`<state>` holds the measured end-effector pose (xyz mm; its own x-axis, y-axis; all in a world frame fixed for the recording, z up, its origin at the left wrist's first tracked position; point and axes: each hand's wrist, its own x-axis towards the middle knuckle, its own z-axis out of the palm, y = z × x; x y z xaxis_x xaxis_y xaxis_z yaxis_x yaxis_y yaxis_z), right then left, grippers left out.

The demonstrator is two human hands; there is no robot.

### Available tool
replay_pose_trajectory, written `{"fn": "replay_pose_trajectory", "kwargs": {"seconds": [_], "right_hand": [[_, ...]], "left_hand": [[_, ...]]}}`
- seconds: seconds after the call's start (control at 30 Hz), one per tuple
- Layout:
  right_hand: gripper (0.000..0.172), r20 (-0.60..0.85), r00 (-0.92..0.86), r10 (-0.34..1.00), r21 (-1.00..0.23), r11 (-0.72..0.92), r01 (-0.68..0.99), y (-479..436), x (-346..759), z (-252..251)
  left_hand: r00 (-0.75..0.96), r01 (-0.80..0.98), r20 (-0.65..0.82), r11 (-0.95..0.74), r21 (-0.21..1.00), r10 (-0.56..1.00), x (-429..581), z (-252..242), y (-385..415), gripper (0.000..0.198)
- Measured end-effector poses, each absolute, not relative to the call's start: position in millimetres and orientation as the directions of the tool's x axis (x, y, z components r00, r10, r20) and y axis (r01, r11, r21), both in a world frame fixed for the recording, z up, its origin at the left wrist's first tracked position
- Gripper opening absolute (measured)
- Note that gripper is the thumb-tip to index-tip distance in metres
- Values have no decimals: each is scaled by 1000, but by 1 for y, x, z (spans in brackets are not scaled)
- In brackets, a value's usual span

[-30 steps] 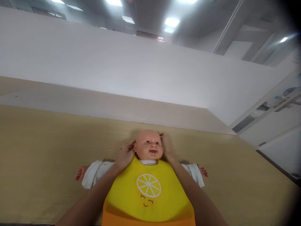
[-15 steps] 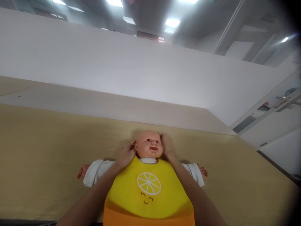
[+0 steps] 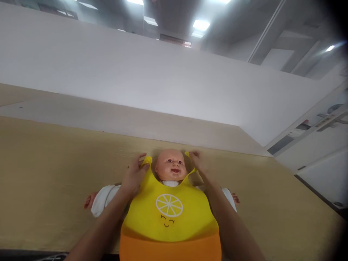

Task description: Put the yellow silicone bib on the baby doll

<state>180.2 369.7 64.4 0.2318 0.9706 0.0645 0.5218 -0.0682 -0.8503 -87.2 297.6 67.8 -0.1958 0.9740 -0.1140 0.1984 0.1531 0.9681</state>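
Note:
A baby doll (image 3: 170, 165) lies on its back with its arms spread out, in a white garment (image 3: 106, 197). Over its chest is a yellow bib (image 3: 187, 206) with a white citrus slice and a smiling face printed on it; its lower pocket (image 3: 171, 250) is orange. My left hand (image 3: 136, 174) grips one neck strap of the bib, beside the doll's head on the left. On the right, my right hand (image 3: 198, 161) pinches the other strap near its tip. Both straps stand apart from the head. The doll's legs are hidden.
The doll rests on a yellowish tabletop (image 3: 54, 181). Behind it rises a white partition (image 3: 136, 79) with a pale ledge (image 3: 122, 114) at its base. A door handle (image 3: 334, 123) shows at the far right. Cables (image 3: 54, 256) lie below the table's front edge.
Both hands have moved outward from behind the doll's head, drawing the bib's straps apart. The straps now show on either side of the head, and the bib's front has shifted slightly.

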Motion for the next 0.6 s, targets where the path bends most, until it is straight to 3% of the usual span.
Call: {"fn": "replay_pose_trajectory", "kwargs": {"seconds": [0.1, 0.17, 0.27, 0.4, 0.6], "right_hand": [[37, 174, 240, 955, -946, 95, 309, 353, 185, 97], [45, 224, 124, 967, -960, 196, 201, 331, 182, 127], [20, 303, -216, 928, -922, 343, 178, 281, 168, 172], [13, 424, -507, 750, -765, 597, 243, 183, 157, 200], [19, 429, -417, 801, -778, 562, 280, 70, 177, 203]], "left_hand": [[-104, 12, -111, 112, 994, 988, -91, 89, 285, 50], [-32, 17, -63, 63, 998, 998, -88, 108, 279, 41], [113, 182, 45, -65, 981, 993, -76, 141, 255, 31], [219, 340, 201, -268, 902, 955, -53, 172, 166, 30], [288, 521, 372, -470, 712, 882, -28, 195, 57, 28]]}}
